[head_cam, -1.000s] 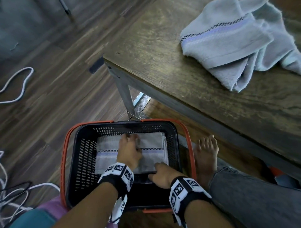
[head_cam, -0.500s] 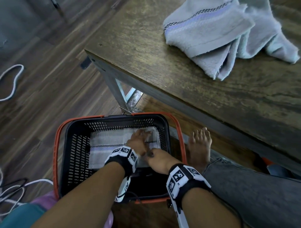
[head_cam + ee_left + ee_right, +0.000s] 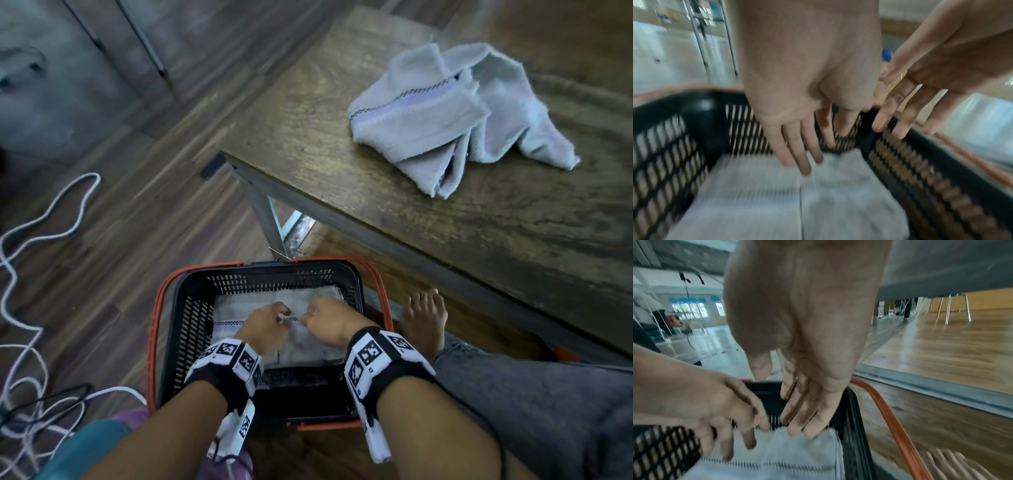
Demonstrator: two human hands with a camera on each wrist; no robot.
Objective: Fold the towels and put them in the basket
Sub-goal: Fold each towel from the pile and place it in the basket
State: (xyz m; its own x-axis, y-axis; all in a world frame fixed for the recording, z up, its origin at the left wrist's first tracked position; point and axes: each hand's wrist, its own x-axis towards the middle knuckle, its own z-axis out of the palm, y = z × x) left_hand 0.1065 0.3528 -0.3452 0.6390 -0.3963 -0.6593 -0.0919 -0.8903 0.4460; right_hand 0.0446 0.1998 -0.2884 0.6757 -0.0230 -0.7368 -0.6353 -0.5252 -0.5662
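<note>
A black mesh basket (image 3: pixel 191 329) with orange handles (image 3: pixel 383 305) stands on the floor by my knees. A folded grey towel (image 3: pixel 229 313) with a checked stripe lies flat inside it, also seen as the towel (image 3: pixel 777 203) and the towel (image 3: pixel 789 451). My left hand (image 3: pixel 270 325) and right hand (image 3: pixel 325 318) hover side by side over it, fingers (image 3: pixel 803 155) straight and loose, holding nothing. Whether the fingertips (image 3: pixel 807 423) touch the cloth is blurred. More grey towels (image 3: pixel 445 113) lie crumpled on the wooden table (image 3: pixel 342 178).
The table's metal leg (image 3: pixel 270 219) stands just beyond the basket. White and black cables (image 3: pixel 37 240) trail over the floor at the left. A bare foot (image 3: pixel 424 318) and a grey trouser leg (image 3: pixel 531 404) lie right of the basket.
The left hand has lifted off its flat press on the towel and the right has left the near edge. Both now sit together over the towel's middle. The view has tilted up towards the table.
</note>
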